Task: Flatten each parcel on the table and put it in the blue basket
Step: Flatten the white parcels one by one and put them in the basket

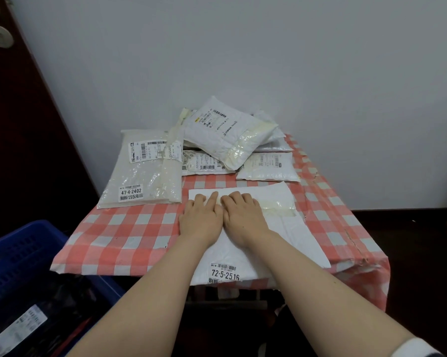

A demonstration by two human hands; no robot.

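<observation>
In the head view, the white parcel [289, 243] is pressed on the table [124, 233] by the left hand [200, 221] and right hand [243, 217], fingers straight, nothing gripped. From the hands, the blue basket [21, 253] is seen at 8 o'clock, more parcels [227, 132] at 12 o'clock.

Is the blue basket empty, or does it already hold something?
Not empty. The blue basket holds a dark parcel with a white label; how many lie beneath cannot be told.
</observation>
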